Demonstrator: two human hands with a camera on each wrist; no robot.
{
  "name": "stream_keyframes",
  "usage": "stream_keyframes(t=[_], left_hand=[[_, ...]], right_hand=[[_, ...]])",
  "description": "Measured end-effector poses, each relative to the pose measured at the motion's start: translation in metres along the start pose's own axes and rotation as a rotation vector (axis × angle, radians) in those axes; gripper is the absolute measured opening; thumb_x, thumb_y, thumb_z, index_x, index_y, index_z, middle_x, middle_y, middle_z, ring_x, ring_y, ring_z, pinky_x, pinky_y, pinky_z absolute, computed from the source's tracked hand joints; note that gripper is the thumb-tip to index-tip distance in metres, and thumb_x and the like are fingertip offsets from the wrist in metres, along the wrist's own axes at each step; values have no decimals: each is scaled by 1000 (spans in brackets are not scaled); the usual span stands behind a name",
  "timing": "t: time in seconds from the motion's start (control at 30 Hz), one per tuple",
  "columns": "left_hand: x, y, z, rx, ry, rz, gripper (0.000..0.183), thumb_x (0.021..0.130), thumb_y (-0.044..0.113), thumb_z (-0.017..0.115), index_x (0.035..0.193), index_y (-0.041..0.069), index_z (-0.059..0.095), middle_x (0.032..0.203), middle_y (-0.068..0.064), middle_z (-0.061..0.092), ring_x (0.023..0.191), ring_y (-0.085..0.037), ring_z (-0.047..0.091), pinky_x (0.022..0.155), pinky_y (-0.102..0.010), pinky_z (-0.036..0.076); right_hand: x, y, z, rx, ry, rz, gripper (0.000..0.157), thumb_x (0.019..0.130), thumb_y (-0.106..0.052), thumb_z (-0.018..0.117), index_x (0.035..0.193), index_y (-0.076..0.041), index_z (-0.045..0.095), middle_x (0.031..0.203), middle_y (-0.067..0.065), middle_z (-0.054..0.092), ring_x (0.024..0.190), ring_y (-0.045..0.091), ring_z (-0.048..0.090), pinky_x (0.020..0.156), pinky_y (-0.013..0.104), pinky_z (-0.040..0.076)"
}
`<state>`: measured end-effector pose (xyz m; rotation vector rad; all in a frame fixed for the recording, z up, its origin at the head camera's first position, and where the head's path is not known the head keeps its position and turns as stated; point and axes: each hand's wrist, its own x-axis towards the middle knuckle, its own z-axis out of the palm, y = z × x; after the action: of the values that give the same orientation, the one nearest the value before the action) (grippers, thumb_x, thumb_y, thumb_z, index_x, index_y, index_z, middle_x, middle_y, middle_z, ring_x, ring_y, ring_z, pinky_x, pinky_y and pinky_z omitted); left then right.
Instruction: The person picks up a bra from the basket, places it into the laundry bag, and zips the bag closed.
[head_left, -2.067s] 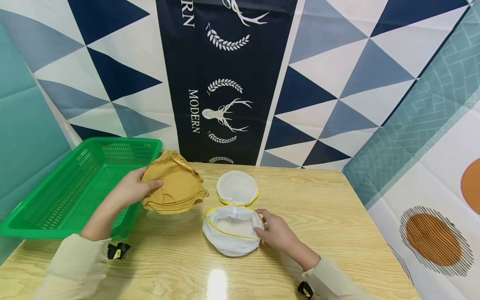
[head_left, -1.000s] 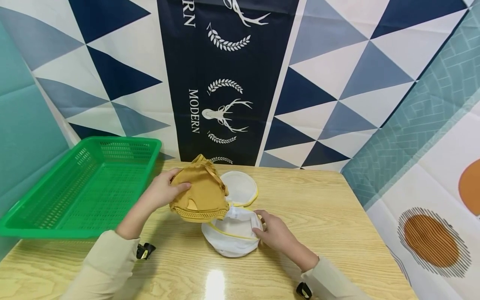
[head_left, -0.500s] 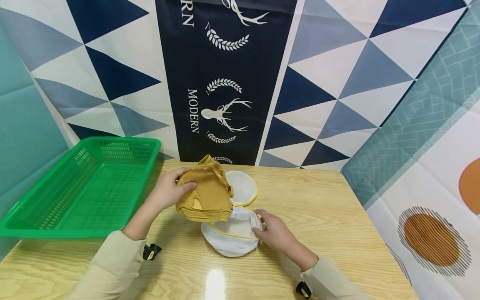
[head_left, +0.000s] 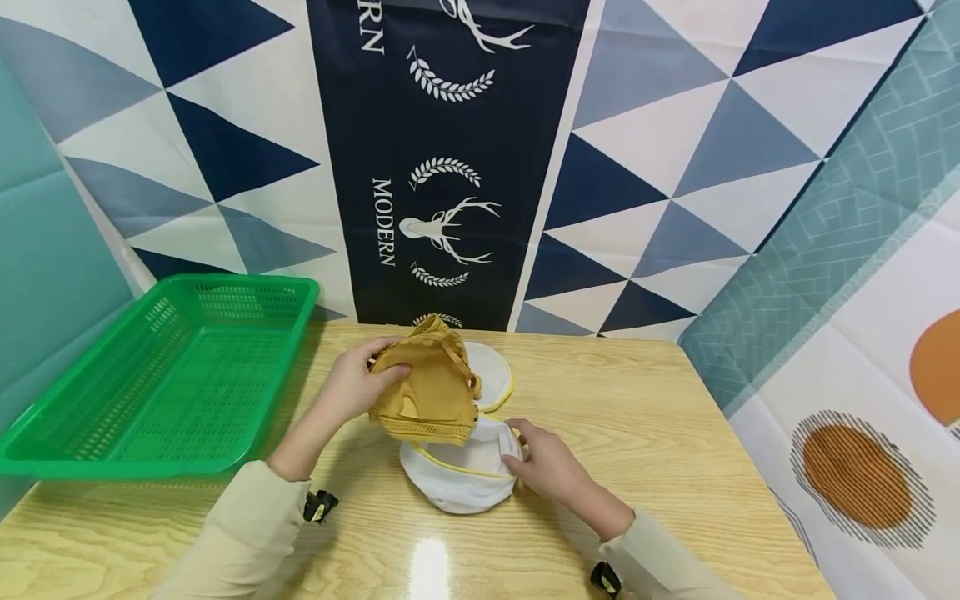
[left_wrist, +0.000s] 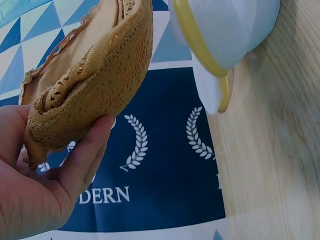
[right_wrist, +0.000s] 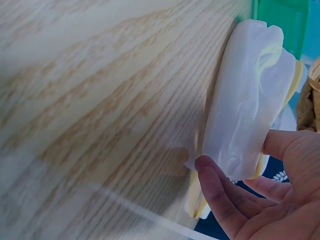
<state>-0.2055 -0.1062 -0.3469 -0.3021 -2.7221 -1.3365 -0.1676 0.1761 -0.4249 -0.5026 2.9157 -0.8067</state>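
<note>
A folded mustard-yellow bra (head_left: 431, 383) with lace trim is gripped at its left side by my left hand (head_left: 365, 379), thumb on top. It hangs above the open mouth of a white mesh laundry bag (head_left: 457, 490) edged in yellow. Seen from the left wrist, the lacy band of the bra (left_wrist: 95, 80) faces the camera, with the fingers beneath. My right hand (head_left: 551, 462) pinches the bag's right rim. In the right wrist view, the thumb is partly hidden by the bag wall (right_wrist: 245, 110). Behind the bag, its round lid (head_left: 491, 375) lies folded back, partly covered by the bra.
At the left stands a green perforated plastic basket (head_left: 202, 392) on the wooden table (head_left: 622, 417). A patterned cloth wall (head_left: 442, 167) rises right behind the table's back edge. More printed cloth (head_left: 855, 450) hangs at the right.
My left hand has carried the bra rightward from beside the basket to over the bag, more slowly in the last second. The right hand keeps its hold on the rim.
</note>
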Motion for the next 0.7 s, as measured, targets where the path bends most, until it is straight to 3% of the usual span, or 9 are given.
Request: stream_keyframes(t=[0.23, 0.5, 0.7], left_hand=[[2, 1, 12, -34, -14, 13, 45, 81, 30, 63, 123, 19, 51, 107, -7, 61, 84, -20, 56, 63, -26, 44], [2, 3, 25, -88, 26, 71, 40, 80, 23, 64, 118, 20, 55, 106, -6, 61, 75, -18, 54, 60, -26, 45], [1, 2, 36, -125, 52, 94, 36, 80, 20, 65, 115, 24, 57, 111, -1, 60, 83, -16, 56, 65, -27, 47]], right_hand=[[-1, -1, 1, 43, -12, 16, 48, 82, -22, 61, 125, -8, 44, 99, 9, 62, 74, 10, 60, 52, 18, 44], [0, 0, 1, 1, 3, 3, 49, 81, -23, 62, 124, -7, 45, 93, 7, 62, 73, 9, 57, 57, 20, 44], [-1, 0, 1, 7, -5, 9, 49, 81, -23, 62, 124, -8, 44, 93, 6, 60, 61, 4, 53, 51, 18, 42]])
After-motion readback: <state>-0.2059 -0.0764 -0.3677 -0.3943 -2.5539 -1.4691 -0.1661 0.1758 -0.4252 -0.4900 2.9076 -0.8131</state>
